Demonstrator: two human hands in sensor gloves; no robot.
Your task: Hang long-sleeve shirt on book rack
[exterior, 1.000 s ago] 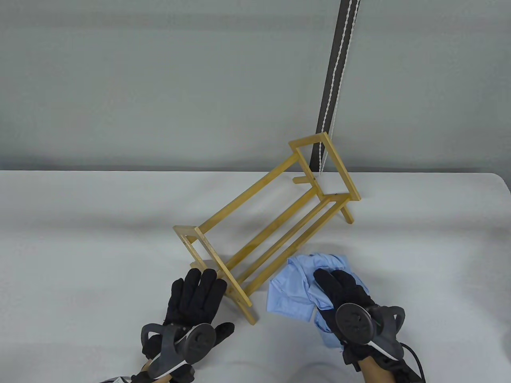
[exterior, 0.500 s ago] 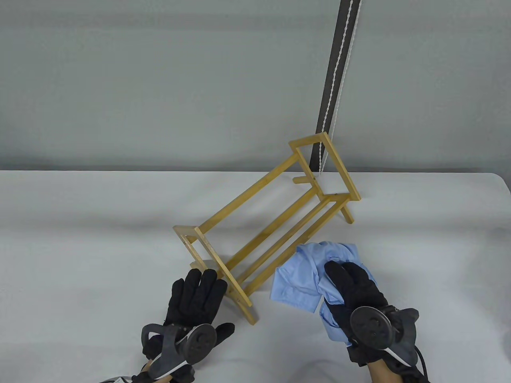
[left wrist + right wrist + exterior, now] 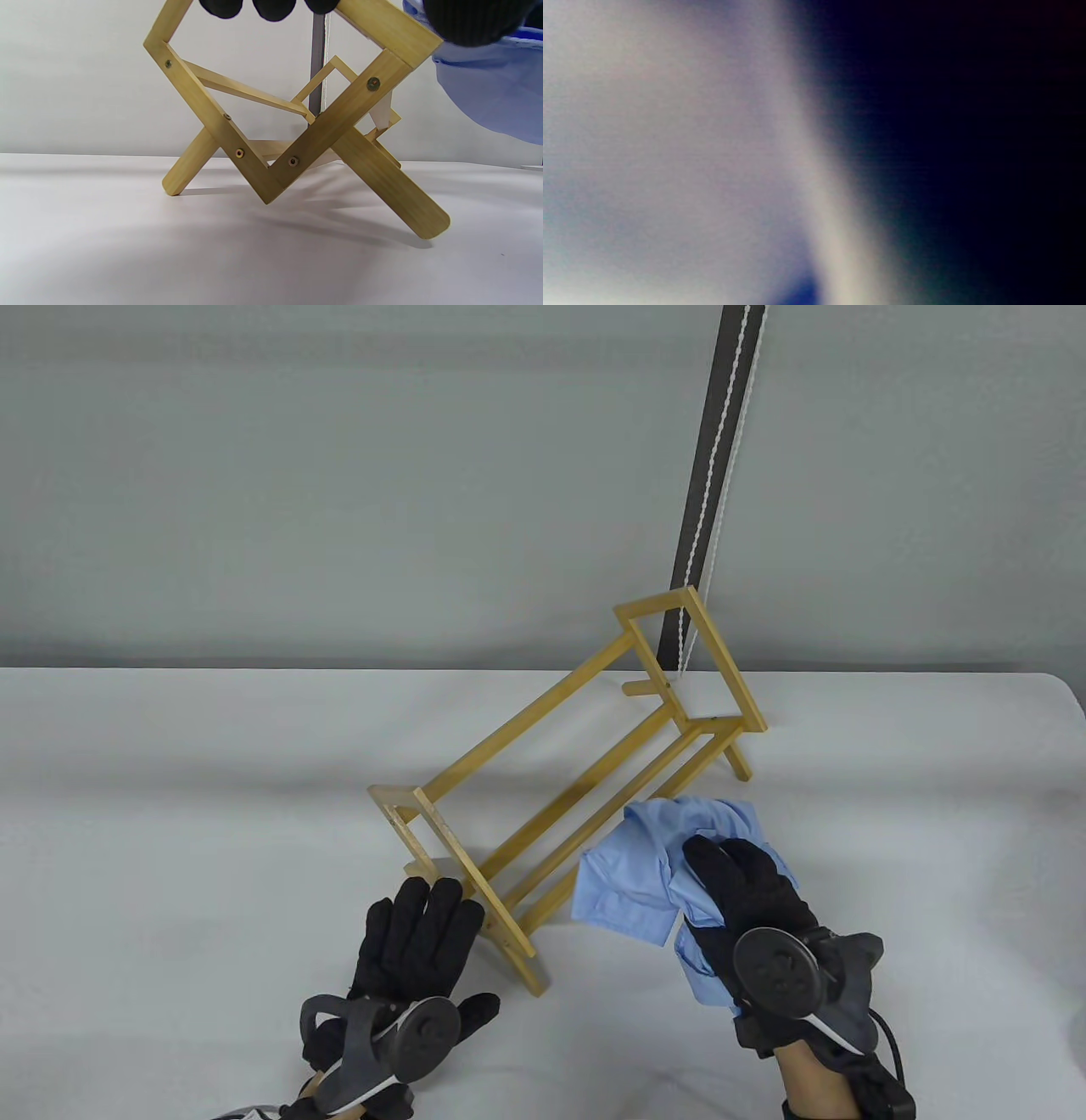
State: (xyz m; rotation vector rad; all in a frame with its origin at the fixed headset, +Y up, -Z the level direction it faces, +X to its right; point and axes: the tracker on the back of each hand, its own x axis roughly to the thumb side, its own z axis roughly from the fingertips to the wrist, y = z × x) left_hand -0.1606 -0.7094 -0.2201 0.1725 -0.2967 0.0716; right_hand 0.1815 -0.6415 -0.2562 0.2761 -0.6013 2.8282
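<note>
From the table view, my right hand (image 3: 747, 891) has its grip bunched on the blue shirt (image 3: 636, 874), beside the wooden rack's (image 3: 560, 763) front rails on the tabletop (image 3: 170, 814). My left hand (image 3: 416, 937) lies flat, fingers spread, touching the rack's near end. In the left wrist view, my fingertips (image 3: 273, 6) rest at the rack frame's (image 3: 271, 140) top. The right wrist view is a blur.

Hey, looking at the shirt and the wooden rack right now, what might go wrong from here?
The blue shirt is bunched in the right hand, so it may land on the wooden rack as a wad, or a loose fold may snag a rail. The rack stands on thin angled legs, with only the left hand fingertips at its near end frame, so a tug could tip or slide it. The right wrist view is blurred, so that grip cannot be checked.
</note>
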